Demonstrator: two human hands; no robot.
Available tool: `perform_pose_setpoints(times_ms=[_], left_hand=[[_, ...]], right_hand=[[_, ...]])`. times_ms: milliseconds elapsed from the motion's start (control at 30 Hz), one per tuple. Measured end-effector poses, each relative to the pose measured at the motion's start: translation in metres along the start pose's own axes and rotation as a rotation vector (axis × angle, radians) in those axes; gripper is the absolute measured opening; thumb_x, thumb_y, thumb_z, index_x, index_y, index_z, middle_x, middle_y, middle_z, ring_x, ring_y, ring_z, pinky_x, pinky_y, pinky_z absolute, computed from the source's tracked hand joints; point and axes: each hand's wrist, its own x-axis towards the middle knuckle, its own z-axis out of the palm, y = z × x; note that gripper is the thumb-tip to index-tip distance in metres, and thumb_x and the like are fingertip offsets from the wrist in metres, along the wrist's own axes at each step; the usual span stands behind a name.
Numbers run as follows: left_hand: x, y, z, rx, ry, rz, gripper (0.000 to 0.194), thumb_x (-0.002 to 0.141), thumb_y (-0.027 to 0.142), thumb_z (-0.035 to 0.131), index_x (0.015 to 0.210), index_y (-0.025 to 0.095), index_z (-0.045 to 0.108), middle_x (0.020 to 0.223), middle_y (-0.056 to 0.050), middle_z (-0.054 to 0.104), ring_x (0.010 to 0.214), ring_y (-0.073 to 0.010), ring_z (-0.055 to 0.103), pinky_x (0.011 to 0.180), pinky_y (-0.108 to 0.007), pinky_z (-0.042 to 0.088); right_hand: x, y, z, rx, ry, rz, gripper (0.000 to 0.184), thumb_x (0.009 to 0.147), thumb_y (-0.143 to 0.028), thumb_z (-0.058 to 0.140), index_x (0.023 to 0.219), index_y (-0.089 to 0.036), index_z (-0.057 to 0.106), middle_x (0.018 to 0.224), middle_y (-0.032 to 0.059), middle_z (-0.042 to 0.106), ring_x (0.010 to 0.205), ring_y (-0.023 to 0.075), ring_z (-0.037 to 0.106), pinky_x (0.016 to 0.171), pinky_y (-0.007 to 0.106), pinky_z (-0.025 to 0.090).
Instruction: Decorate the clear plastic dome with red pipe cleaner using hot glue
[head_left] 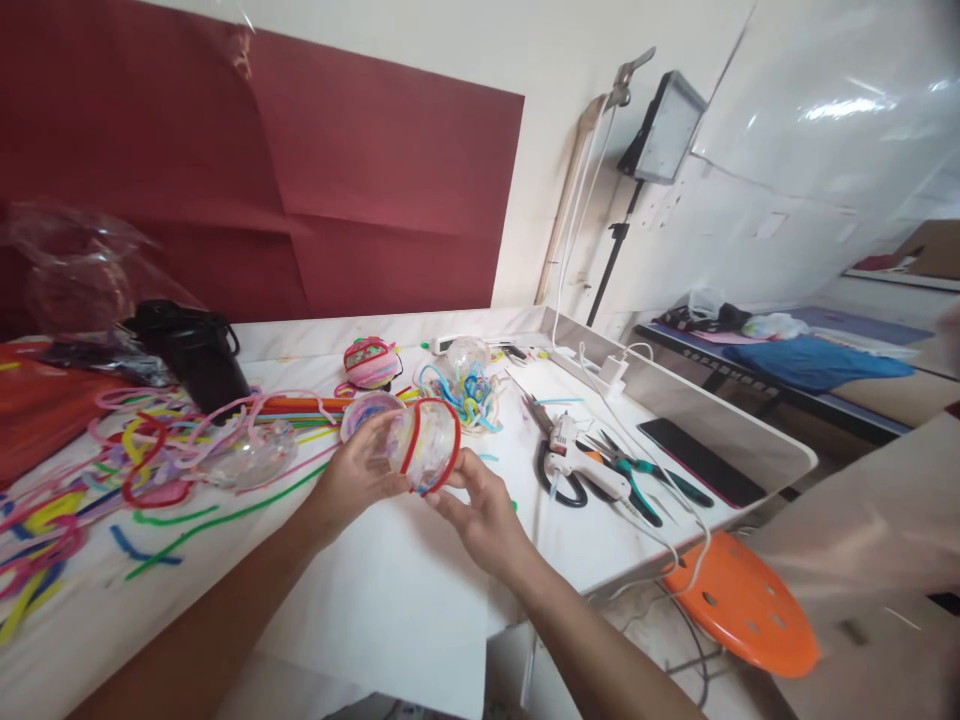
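My left hand (356, 475) and my right hand (480, 515) together hold a clear plastic ball (424, 445) ringed with red pipe cleaner, above the white table (390, 590). The left hand's fingers wrap round the ball's left side. Fingertips of the right hand pinch its lower right rim. Just behind the ball sits another clear ball with pink and blue pipe cleaner (367, 410).
Loose coloured pipe cleaners (135, 460) spread over the table's left. Behind lie a pink wrapped ball (371, 362), a clear ball with blue strands (465, 375) and a black container (199, 355). A glue gun (581, 465), scissors, pliers (645, 480) and a phone (701, 460) lie right. An orange stool (742, 605) stands below.
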Motion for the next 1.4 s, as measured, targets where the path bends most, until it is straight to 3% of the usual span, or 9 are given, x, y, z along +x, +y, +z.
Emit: perform_pose_setpoints(times_ms=[167, 367, 633, 867, 1033, 1400], left_hand=[[-0.012, -0.004, -0.008, -0.122, -0.052, -0.020, 0.085, 0.058, 0.037, 0.094, 0.133, 0.029, 0.057, 0.153, -0.012, 0.050, 0.136, -0.0353, 0.051, 0.092, -0.034, 0.057], [-0.016, -0.012, -0.014, -0.261, -0.149, -0.017, 0.086, 0.057, 0.022, 0.095, 0.134, 0.037, 0.060, 0.137, -0.006, 0.064, 0.119, -0.0298, 0.064, 0.085, -0.029, 0.058], [-0.019, -0.009, -0.009, -0.267, -0.056, -0.040, 0.082, 0.051, 0.022, 0.096, 0.127, 0.034, 0.067, 0.130, -0.007, 0.068, 0.105, -0.0280, 0.069, 0.077, -0.029, 0.059], [-0.011, -0.022, -0.021, -0.219, -0.136, -0.027, 0.082, 0.054, 0.021, 0.095, 0.129, 0.033, 0.065, 0.139, -0.007, 0.063, 0.128, -0.0348, 0.058, 0.087, -0.035, 0.059], [-0.010, -0.025, -0.023, -0.172, -0.131, -0.062, 0.082, 0.054, 0.025, 0.095, 0.130, 0.032, 0.063, 0.139, -0.008, 0.063, 0.122, -0.0350, 0.063, 0.085, -0.037, 0.060], [-0.015, -0.021, -0.016, -0.195, -0.151, -0.130, 0.084, 0.059, 0.036, 0.094, 0.136, 0.031, 0.062, 0.146, -0.008, 0.059, 0.125, -0.0332, 0.061, 0.091, -0.034, 0.057]], right_hand=[[-0.010, -0.002, 0.008, -0.050, -0.017, -0.056, 0.015, 0.090, -0.021, 0.062, 0.105, -0.024, 0.063, 0.098, 0.0024, 0.071, 0.093, 0.0187, 0.066, 0.086, 0.030, 0.050], [-0.017, 0.000, 0.013, -0.072, -0.023, -0.060, 0.010, 0.091, -0.023, 0.064, 0.102, -0.023, 0.065, 0.095, 0.0026, 0.071, 0.093, 0.0202, 0.063, 0.092, 0.033, 0.047], [-0.024, 0.000, 0.006, 0.034, -0.065, 0.051, 0.020, 0.088, -0.027, 0.069, 0.108, -0.023, 0.064, 0.103, 0.0036, 0.070, 0.106, 0.0225, 0.062, 0.098, 0.036, 0.044], [-0.023, -0.003, 0.002, 0.308, -0.084, 0.175, 0.034, 0.089, -0.042, 0.072, 0.116, -0.024, 0.062, 0.102, 0.0030, 0.074, 0.095, 0.0185, 0.067, 0.092, 0.033, 0.048], [-0.022, -0.003, -0.002, 0.324, -0.063, 0.230, 0.032, 0.090, -0.048, 0.071, 0.107, -0.022, 0.065, 0.090, 0.0021, 0.076, 0.085, 0.0172, 0.070, 0.079, 0.029, 0.051], [-0.022, 0.003, 0.002, 0.379, 0.017, 0.328, 0.035, 0.083, -0.050, 0.077, 0.097, -0.022, 0.063, 0.078, 0.0014, 0.076, 0.077, 0.0183, 0.073, 0.076, 0.030, 0.056]])
